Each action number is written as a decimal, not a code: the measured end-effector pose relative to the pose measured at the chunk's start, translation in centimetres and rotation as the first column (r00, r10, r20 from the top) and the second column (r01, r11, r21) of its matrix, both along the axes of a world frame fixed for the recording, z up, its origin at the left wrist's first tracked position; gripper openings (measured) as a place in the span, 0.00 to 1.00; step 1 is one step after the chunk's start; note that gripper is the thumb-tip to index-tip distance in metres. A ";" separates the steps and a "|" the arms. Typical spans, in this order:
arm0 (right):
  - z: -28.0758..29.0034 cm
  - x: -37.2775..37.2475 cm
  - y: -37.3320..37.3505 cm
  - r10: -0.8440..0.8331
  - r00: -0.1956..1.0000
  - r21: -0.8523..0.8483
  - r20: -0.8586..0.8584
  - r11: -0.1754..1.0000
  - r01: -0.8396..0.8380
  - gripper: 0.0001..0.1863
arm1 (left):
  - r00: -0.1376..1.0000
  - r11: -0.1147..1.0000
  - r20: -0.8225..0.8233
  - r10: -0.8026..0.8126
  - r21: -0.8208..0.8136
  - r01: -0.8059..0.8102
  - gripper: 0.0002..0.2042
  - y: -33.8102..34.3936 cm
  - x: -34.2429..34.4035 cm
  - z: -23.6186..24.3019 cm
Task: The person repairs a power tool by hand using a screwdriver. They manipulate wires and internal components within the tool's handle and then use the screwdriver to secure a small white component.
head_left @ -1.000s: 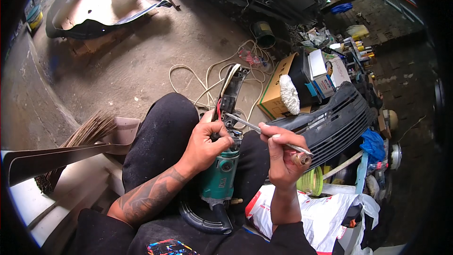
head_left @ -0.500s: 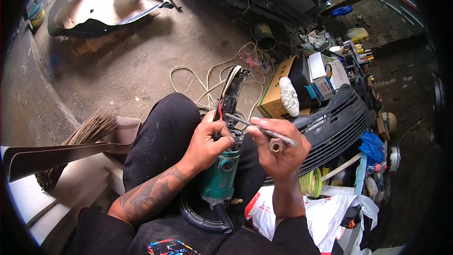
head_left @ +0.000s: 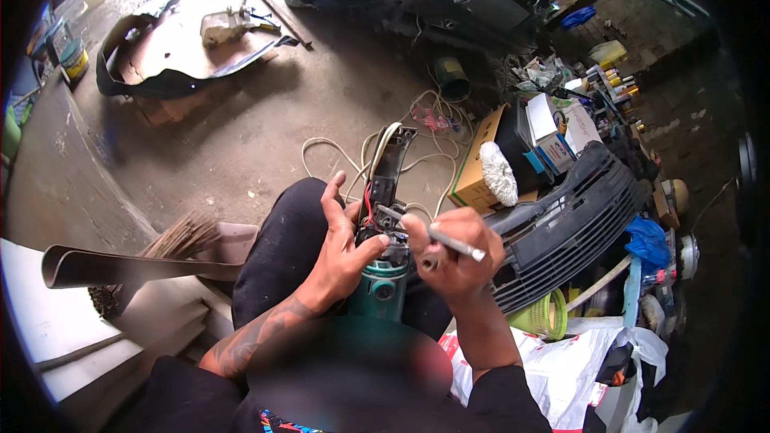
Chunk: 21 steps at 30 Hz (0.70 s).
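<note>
The green power tool (head_left: 380,292) stands between the person's dark-trousered knees, its long axis running nearly straight away from the lap; its near end is lost behind a dark blur (head_left: 345,377); its opened black handle (head_left: 391,167) points outward, a red wire (head_left: 368,197) showing inside.

The left hand (head_left: 341,247) is the nearer of the two hands, touching the tool's left side, thumb laid over the neck and index finger raised; I cannot tell how firmly its hidden fingers grip. The right hand (head_left: 464,255) is just right of the tool, closed around a slim metal rod (head_left: 455,243) and a short hollow metal piece (head_left: 430,260); the rod slants leftward over the opened part, at an angle across the tool's axis; whether its tip touches is unclear.

A pale cable (head_left: 383,143) follows the handle and loops over the floor beyond the tool; to the tool's right are a carton (head_left: 475,164), a white fluffy pad (head_left: 499,172) and a black slatted grille (head_left: 569,220).

Dark lettering marks the carton; a blue-and-white box (head_left: 553,152) behind it is printed too; the white bag (head_left: 537,365), near right of the tool, carries red print; no label reads clearly on the tool's visible part.
</note>
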State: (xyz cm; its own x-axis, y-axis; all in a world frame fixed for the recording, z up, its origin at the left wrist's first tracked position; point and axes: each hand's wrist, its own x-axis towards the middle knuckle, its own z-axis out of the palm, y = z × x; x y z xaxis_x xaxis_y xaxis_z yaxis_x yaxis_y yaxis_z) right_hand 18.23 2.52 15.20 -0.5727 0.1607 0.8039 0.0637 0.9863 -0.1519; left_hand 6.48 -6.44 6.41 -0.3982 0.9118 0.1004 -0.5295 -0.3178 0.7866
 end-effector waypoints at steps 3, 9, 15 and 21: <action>0.4 -0.4 -0.9 0.040 0.999 -0.013 0.018 0.999 -0.039 0.19 | 0.897 0.980 -0.442 -0.023 -0.188 -0.067 0.54 -0.1 -1.2 1.1; 0.5 -0.4 -1.0 0.100 0.994 -0.005 0.049 0.995 -0.100 0.20 | 0.727 0.952 -0.649 -0.224 -0.305 0.021 0.55 0.2 -3.3 2.6; 0.5 -0.4 -0.8 0.098 0.994 -0.031 0.046 0.995 -0.097 0.21 | 0.517 0.959 -0.819 -0.249 -0.285 0.011 0.52 0.8 -3.8 2.4; 0.5 -1.2 -0.2 0.114 0.993 -0.042 0.016 0.993 -0.114 0.20 | 0.361 0.985 -0.922 -0.143 -0.167 -0.035 0.48 0.9 -3.9 1.7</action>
